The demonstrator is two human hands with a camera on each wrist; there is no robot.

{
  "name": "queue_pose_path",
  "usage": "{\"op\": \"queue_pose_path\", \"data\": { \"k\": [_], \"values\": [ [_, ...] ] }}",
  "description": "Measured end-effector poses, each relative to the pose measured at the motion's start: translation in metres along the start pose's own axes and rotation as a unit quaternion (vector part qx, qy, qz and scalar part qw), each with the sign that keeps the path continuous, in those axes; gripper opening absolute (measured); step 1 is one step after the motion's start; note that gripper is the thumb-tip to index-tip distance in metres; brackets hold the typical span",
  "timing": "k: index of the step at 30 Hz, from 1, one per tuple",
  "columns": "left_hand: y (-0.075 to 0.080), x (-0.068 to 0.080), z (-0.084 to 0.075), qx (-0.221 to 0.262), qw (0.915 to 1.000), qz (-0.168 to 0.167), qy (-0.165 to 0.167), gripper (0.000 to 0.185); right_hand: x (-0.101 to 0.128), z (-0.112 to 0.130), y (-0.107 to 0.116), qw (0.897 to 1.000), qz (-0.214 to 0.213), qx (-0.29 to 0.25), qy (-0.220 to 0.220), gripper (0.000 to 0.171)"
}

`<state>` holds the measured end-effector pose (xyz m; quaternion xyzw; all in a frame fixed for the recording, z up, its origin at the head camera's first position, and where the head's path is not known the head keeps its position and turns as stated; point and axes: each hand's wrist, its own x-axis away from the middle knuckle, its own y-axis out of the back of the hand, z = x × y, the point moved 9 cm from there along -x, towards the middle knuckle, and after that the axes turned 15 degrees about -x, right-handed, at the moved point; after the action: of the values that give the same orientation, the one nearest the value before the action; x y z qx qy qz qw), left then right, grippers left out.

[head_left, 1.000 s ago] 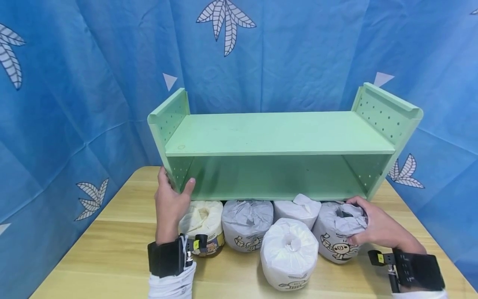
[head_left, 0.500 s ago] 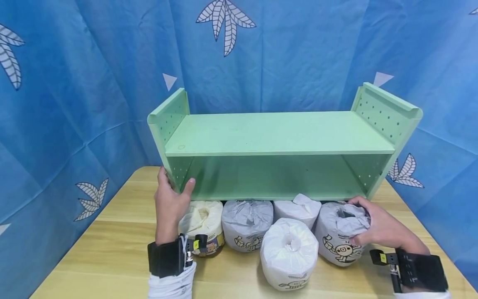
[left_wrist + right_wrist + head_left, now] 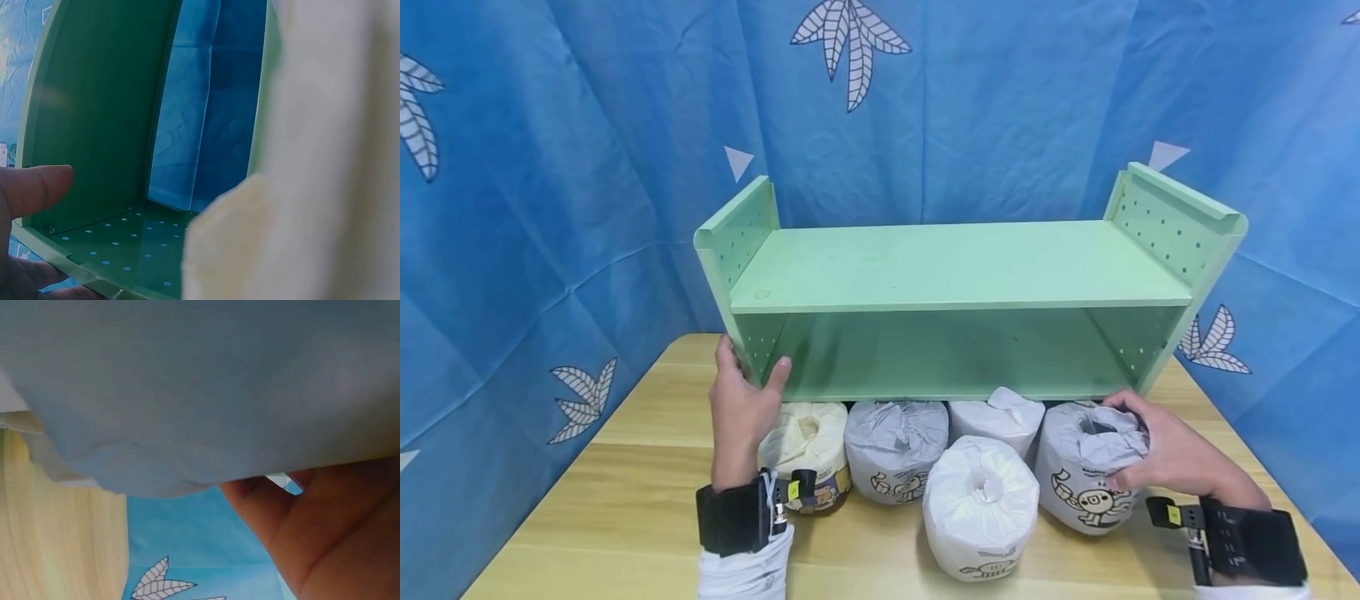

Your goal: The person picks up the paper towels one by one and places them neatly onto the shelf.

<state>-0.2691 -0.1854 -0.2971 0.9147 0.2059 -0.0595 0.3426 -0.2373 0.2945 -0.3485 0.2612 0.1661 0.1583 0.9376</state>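
A mint-green shelf with perforated side panels stands on a wooden table. My left hand grips the lower front edge of its left side panel, thumb on the inner face. My right hand holds the rightmost paper-wrapped toilet roll, fingers curled over its top and side. In the right wrist view that roll fills the frame above my palm. Several more wrapped rolls sit in front of the shelf: a cream one, a grey-white one, one behind and one nearest me.
Blue cloth with white leaf prints hangs behind and on both sides of the table. The shelf's lower compartment holds nothing. Bare tabletop lies to the left of my left arm and along the front edge.
My right hand has drawn the rightmost roll slightly right and toward me. The left hand keeps its grip on the shelf's side panel.
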Motion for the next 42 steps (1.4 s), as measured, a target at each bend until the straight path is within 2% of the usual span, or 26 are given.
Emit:
{"op": "queue_pose_path", "data": {
  "k": [7,14,24,42],
  "values": [
    [-0.001,0.0,0.0,0.004,1.0,0.003,0.001,0.083,0.002,0.005,0.0,1.0,0.008,-0.021,0.005,0.077],
    [-0.002,-0.001,0.001,0.003,0.9999,0.009,0.006,0.085,0.004,0.014,0.003,1.0,-0.006,-0.019,0.022,0.077],
    [-0.002,0.0,0.002,0.0,1.0,0.004,0.003,0.084,0.007,0.017,0.005,1.0,-0.014,-0.012,0.003,0.079],
    [-0.001,-0.001,-0.001,-0.002,1.0,0.001,-0.002,0.084,0.012,0.035,0.023,0.995,-0.08,0.057,0.022,0.085]
  ]
}}
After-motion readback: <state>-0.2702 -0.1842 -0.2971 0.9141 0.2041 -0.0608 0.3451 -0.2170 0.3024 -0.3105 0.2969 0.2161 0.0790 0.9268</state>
